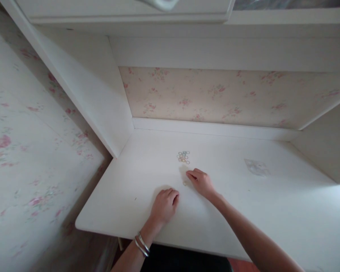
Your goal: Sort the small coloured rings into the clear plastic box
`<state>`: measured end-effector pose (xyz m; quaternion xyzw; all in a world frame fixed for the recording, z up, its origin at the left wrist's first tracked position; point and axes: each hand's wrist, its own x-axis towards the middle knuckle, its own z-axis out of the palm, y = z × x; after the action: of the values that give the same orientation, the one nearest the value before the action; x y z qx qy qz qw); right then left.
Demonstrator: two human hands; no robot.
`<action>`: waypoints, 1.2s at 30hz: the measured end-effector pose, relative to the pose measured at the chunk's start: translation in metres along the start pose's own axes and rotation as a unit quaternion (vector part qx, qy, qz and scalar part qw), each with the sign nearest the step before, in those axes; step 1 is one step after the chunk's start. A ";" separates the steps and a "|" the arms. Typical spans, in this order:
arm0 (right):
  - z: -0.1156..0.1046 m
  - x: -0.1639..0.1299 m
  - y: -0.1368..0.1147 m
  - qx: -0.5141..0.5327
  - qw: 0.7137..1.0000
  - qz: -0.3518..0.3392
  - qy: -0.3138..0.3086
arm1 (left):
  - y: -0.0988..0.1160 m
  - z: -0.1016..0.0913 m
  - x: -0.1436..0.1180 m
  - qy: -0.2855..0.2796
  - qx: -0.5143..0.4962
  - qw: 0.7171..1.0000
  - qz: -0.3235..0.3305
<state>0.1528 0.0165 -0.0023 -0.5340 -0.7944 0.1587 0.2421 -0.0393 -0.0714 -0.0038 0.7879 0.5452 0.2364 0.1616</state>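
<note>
A small cluster of thin rings [183, 156], pale and some bluish, lies on the white desk; whether they are rubber or metal is too small to tell. One single thin ring [184, 183] is apart from them, nearer the front. My right hand [201, 182] is just above and right of that single ring, thumb and fingers pinched together. Anything between its fingertips is too small to make out. Lower and to the left, my left hand [164, 204] rests on the desktop in a loose fist, and no object shows in it. Two silver bangles [142, 244] circle the left wrist.
A clear plastic packet [256, 167] lies on the right part of the white desk [215, 219]. White side panels and an overhead cabinet [130, 13] enclose the back. A small dark speck [135, 198] is left of my left hand. Floral wallpaper [31, 151] covers the walls.
</note>
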 end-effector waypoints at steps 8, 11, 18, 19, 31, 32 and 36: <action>0.008 -0.045 -0.010 0.039 0.999 -0.010 -0.025 | 0.003 0.002 0.000 0.004 0.010 1.000 0.002; 0.009 -0.046 -0.009 0.030 0.999 -0.017 -0.014 | 0.005 0.001 0.001 0.003 0.018 1.000 0.005; 0.008 -0.044 -0.011 -0.012 1.000 -0.011 -0.013 | 0.006 0.001 0.001 0.000 0.025 1.000 0.003; 0.008 -0.045 -0.011 -0.012 1.000 -0.008 -0.015 | 0.007 0.001 0.001 0.001 0.023 1.000 0.002; -0.003 -0.073 0.001 0.198 0.962 0.156 0.110 | 0.005 -0.004 0.027 0.011 -0.155 0.983 -0.096; -0.003 -0.074 0.001 0.201 0.960 0.158 0.110 | 0.005 -0.005 0.036 0.020 -0.155 0.983 -0.094; -0.002 -0.073 0.000 0.209 0.961 0.147 0.106 | 0.003 -0.003 0.081 0.012 -0.115 0.990 -0.075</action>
<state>0.1766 -0.0510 -0.0166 -0.5960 -0.6265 0.2973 0.4048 -0.0152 0.0030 0.0159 0.7181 0.5734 0.2946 0.2620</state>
